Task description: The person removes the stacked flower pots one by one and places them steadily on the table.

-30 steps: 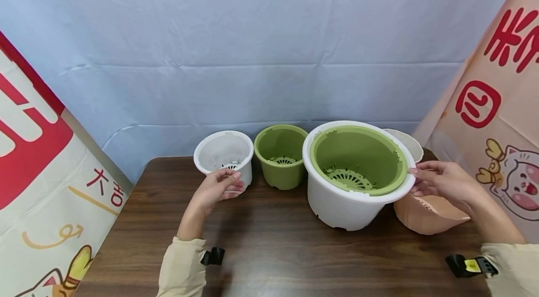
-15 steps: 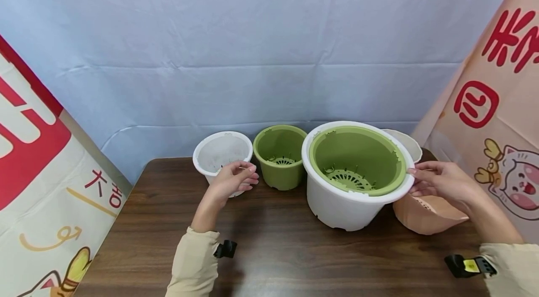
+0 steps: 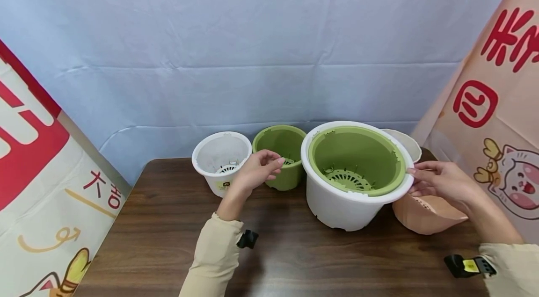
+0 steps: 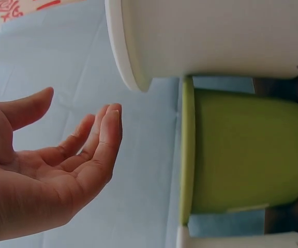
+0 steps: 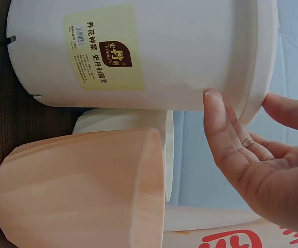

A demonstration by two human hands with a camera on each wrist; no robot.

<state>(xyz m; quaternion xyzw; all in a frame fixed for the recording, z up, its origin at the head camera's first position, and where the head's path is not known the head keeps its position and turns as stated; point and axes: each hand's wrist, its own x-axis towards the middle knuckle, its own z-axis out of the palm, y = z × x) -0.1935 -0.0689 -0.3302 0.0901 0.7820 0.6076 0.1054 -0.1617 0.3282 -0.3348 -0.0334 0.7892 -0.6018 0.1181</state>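
My left hand hovers before the small green flower pot, holding nothing, with its fingers gently bent and the thumb apart. In the left wrist view a gap separates its fingertips from that pot's rim. At the right, my right hand grips the rim of the large white flower pot, thumb at the rim and fingers beneath it, as the right wrist view shows. A larger green flower pot sits nested inside this white one. The small white flower pot stands left of the small green one.
A peach-coloured pot stands under my right forearm, beside the large white pot. Behind it is a whitish pot. The brown wooden table ends at a pale blue cloth; printed banners hang at both sides.
My left hand has moved right, from in front of the small white pot to in front of the small green one. My right hand keeps its hold on the large white pot's rim.
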